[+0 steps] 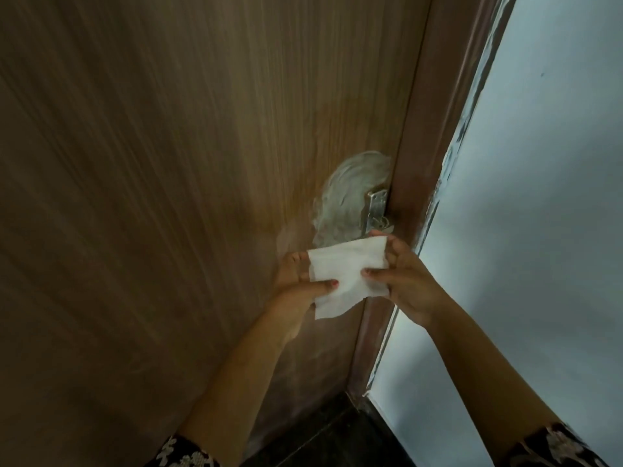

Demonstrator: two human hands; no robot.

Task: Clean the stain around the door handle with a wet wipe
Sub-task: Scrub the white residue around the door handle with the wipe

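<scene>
Two hands held one white wet wipe (347, 276) stretched between them, just below centre of the frame. The left hand (296, 281) pinched the wipe's left edge, thumb on top and fingers behind; the right hand (406, 279) gripped its right edge between thumb and fingers. Directly above the wipe, a pale whitish stain (349, 193) smeared the brown wooden door (168, 163) beside the metal door handle (376, 210), right of centre. The door frame (424, 136) ran diagonally, with a pale wall (539, 197) filling the right side.
</scene>
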